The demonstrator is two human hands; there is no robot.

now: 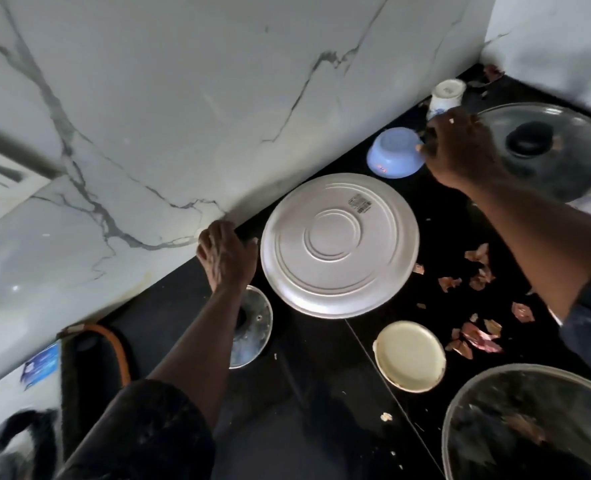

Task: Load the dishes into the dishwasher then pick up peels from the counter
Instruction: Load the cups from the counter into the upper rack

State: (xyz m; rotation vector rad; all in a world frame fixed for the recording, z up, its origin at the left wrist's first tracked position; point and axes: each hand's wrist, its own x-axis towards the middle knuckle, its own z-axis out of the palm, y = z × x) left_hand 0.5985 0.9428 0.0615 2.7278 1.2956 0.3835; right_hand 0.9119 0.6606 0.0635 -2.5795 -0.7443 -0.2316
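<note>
A white marble wall (183,98) with grey veins stands behind a glossy black bench (322,393), and every dish in sight lies on that bench. Biggest of them is a round white plate (339,245), turned face down near the wall with a small label on its underside. At the near right corner sits a large glass lid (529,424), cut off by the edge of view, and at the far right a second glass lid (547,150) with a black knob lies flat. A small cream plate (410,356) rests between the white plate and the near glass lid, apart from both. A small steel lid (252,327) lies just beside the white plate's near left edge, partly covered by the person's left forearm. The left hand (226,252) is planted at the back of the bench where it meets the wall, just left of the white plate, knuckles up and fingers bent downward; the fingertips are hidden, so I cannot tell whether it grasps anything. The right hand (460,150) reaches across to a pale blue bowl (393,154) that lies upside down by the wall beyond the white plate, and its fingers are pinching the bowl's right rim. Just behind that hand stands a white cup (445,97) with a blue pattern, mouth down. Reddish-brown peels (477,339) are scattered over the bench to the right of the two plates, with a few more scraps in the far corner.
</note>
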